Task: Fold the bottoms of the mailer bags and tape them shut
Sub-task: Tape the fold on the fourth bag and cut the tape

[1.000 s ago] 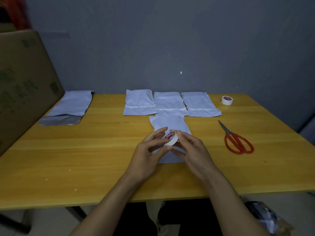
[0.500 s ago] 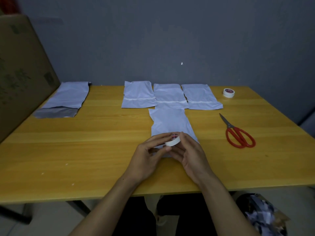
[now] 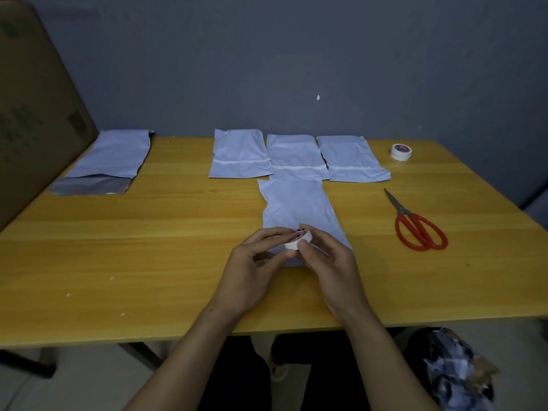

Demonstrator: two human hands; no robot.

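1. The tape roll (image 3: 298,240) is held just above the near end of the mailer bag (image 3: 296,203). The left hand (image 3: 252,271) pinches it steady, while the right hand (image 3: 329,262) curls its fingers over the rim, probably to find the loose end of the tape.
2. This mailer bag lies lengthwise at the middle of the table (image 3: 148,247). The hands hide its near end, so whether the bottom is folded cannot be told.
3. The taped bags (image 3: 238,155) lie side by side along the far edge, each crossed by a white strip. They are judged finished.
4. The waiting pile (image 3: 115,155) sits at the far left corner, beside a cardboard box (image 3: 35,114).
5. The scissors (image 3: 418,226) and spare roll (image 3: 401,151) lie toward the right edge, handy for cutting.
6. The table is yellow wood, with a grey wall (image 3: 296,54) behind it.
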